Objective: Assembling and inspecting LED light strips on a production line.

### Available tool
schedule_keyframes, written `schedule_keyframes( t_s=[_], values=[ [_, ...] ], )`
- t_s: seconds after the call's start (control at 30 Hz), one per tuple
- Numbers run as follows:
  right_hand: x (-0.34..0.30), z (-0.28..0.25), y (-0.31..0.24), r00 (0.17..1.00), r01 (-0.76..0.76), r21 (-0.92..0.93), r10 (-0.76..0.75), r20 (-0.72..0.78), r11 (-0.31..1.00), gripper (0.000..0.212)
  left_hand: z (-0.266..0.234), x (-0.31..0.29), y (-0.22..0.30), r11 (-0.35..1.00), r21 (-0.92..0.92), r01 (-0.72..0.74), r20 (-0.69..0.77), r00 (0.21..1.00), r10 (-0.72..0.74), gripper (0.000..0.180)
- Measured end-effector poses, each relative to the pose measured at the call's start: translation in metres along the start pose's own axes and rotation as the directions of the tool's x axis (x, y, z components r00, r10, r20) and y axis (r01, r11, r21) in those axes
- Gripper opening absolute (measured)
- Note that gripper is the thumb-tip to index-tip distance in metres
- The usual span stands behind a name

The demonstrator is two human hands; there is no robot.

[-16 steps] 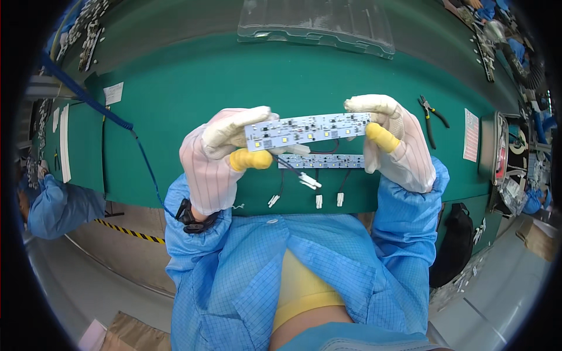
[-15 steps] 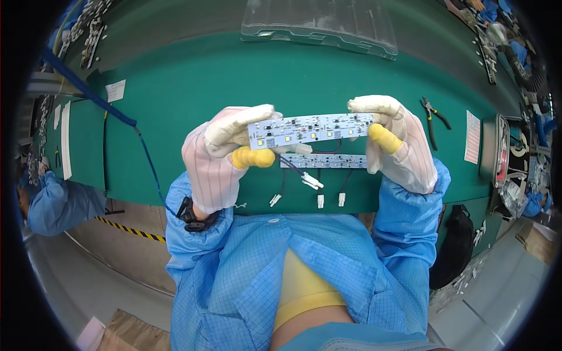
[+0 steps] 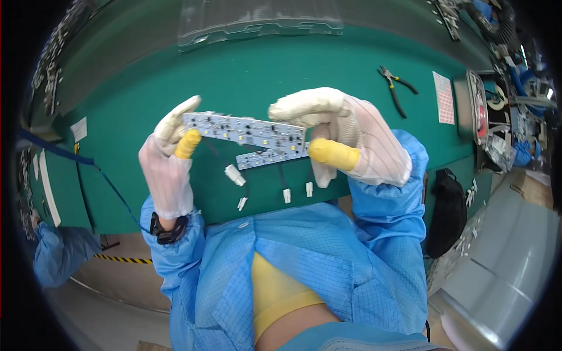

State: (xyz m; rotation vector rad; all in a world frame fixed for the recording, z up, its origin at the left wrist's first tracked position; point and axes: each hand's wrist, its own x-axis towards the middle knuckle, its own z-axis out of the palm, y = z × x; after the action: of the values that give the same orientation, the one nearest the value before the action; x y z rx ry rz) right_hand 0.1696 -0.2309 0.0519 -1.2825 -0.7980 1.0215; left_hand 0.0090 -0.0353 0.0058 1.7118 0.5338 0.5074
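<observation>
A long, narrow LED circuit board (image 3: pixel 252 133) is held above the table, its component side facing up and its right end tilted lower. My left hand (image 3: pixel 167 167), in a striped white glove with a yellow thumb cover, pinches the left end. At the other end, my right hand (image 3: pixel 357 131) is gloved alike, its thumb against the board's corner and its fingers curled behind. A white plug (image 3: pixel 234 175) hangs on wires below the held board. Underneath, a second LED board (image 3: pixel 252 161) lies partly hidden, with white connectors (image 3: pixel 287 195) on its leads.
Cutting pliers (image 3: pixel 395 88) and a printed label sheet (image 3: pixel 444 97) lie on the green mat (image 3: pixel 246 76) to the right, near a metal tray (image 3: pixel 468 105). A clear plastic tray (image 3: pixel 257 20) stands at the back. A blue coiled cord (image 3: pixel 58 153) runs to my left wrist.
The view has shifted, so the table things sit further left. The held board has gone from nearly level to sloping down at its right end. Both hands still hold it.
</observation>
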Motion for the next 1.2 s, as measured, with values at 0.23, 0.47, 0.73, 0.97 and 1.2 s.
schedule_keyframes(
  t_s=[0.23, 0.47, 0.73, 0.97, 1.2],
  values=[
    [0.006, -0.011, 0.013, 0.988, 0.005, -0.033, -0.010, -0.151, 0.999, 0.044, 0.005, -0.008, -0.002, 0.960, -0.236, -0.154, -0.048, 0.988, 0.147, 0.053],
    [0.016, -0.018, 0.037, 0.983, 0.000, -0.003, -0.001, -0.186, 1.000, 0.037, 0.011, -0.009, 0.005, 0.912, -0.378, -0.160, 0.074, 0.977, 0.202, 0.031],
    [-0.003, -0.015, 0.030, 0.989, -0.036, 0.248, 0.069, -0.127, 0.968, 0.036, 0.003, -0.001, -0.019, 0.672, 0.641, -0.371, 0.066, 0.899, 0.432, 0.018],
    [0.005, -0.020, 0.019, 0.979, -0.161, 0.171, 0.179, -0.095, 0.972, 0.040, 0.004, -0.002, 0.011, 0.963, 0.236, -0.132, 0.047, 0.991, 0.125, 0.034],
    [0.009, -0.024, 0.038, 0.993, -0.108, 0.371, 0.118, -0.005, 0.922, 0.036, 0.003, -0.002, -0.003, 0.997, 0.072, -0.038, 0.048, 0.998, 0.035, 0.034]
  ],
)
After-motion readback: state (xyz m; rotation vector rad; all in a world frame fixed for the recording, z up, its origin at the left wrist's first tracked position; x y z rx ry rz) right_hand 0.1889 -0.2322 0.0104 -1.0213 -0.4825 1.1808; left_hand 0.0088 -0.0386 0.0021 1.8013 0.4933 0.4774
